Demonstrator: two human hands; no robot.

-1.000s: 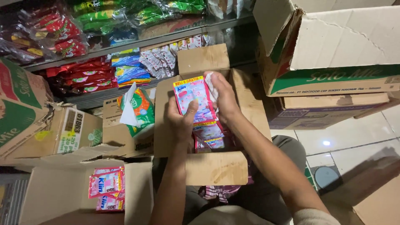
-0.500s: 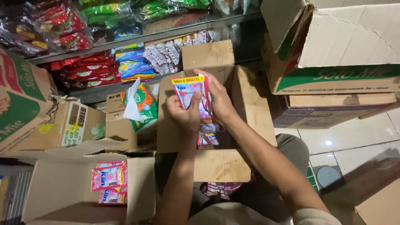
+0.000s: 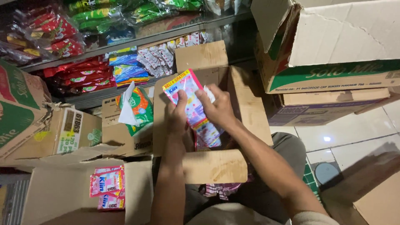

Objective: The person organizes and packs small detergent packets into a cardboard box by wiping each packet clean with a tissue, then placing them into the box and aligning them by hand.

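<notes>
Shelves (image 3: 125,41) packed with red, green and blue sachet strips run across the back of the cramped shop corner you are crouched in, with pale floor tiles (image 3: 333,141) showing at your right. At far left a green and red carton (image 3: 16,108) leans over a brown carton with a white label (image 3: 68,131). Below them an open box (image 3: 54,196) holds a few pink sachet packs (image 3: 107,192). Just beside your left arm a smaller carton carries a green and orange pack (image 3: 139,109) with a white flap of paper sticking up from it.

Your left hand (image 3: 177,118) has its grip closed on the left edge of a strip of pink sachets (image 3: 192,104), thumb lying up the front. That strip stands nearly upright, tilted a little to the left, over the open brown box (image 3: 246,112) in front of your knees, and its lower end hangs down into the box among more of the same sachets. Your right hand (image 3: 218,109) pinches the strip's right edge, fingers curled round it, with something small and white showing at the fingertips; what it is, you cannot tell.

To the right, a large white and green carton (image 3: 333,46) sits stacked on a flatter brown carton (image 3: 321,106), close against the open box's right flap.
</notes>
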